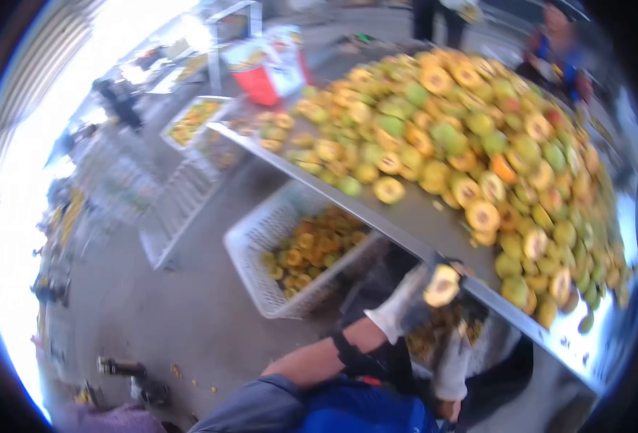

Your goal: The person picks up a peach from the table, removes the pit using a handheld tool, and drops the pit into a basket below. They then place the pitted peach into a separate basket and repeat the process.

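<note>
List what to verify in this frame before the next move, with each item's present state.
1. Left hand has the cut fruit half: ok, cut face showing.
2. Right hand holding anything: cannot tell, blurred.
3. Both hands gloved: ok.
4. Fruit pile clear of the metal table's edge: not ok, it reaches the near edge at picture right.
5. White crate upright: ok, fruit inside.
6. Floor free of scraps: not ok.
</note>
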`<state>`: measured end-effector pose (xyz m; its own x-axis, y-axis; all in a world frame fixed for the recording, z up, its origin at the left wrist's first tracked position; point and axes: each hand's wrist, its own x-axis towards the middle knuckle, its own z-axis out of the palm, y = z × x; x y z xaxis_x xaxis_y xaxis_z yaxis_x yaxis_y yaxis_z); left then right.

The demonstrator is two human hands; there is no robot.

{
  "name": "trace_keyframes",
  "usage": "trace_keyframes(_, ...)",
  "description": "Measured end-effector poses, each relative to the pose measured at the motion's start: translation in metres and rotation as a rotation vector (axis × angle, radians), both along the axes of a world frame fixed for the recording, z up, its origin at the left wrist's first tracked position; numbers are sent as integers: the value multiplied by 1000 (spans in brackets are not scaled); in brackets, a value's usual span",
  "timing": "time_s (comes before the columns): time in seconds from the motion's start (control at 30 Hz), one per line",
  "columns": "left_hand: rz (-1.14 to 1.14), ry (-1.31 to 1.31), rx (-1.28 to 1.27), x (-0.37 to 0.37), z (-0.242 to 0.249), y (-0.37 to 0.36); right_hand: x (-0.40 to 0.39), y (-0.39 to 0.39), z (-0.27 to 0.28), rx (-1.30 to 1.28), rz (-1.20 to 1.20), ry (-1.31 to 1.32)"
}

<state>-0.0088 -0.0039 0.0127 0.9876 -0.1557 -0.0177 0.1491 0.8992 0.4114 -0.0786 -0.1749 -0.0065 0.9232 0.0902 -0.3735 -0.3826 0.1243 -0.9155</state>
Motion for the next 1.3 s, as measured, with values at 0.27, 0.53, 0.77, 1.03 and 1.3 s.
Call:
trace_keyframes(0.27, 61, 82, 251, -7, 8, -9, 1, 5, 74, -472, 181, -319)
trace_keyframes(0.53, 175, -95, 665, -21, 9, -16, 4, 15, 57, -581, 235, -416)
trace_keyframes(0.77, 204, -76, 733, -23, -9, -20, 8, 23, 61, -427, 210, -169)
trace_keyframes(1.03, 164, 53, 596, -16, -29, -13, 9, 24, 66, -479, 240, -149)
trace_keyframes(1.3, 120, 123, 496, -13, -26, -11, 5, 22, 59, -413, 244, -197)
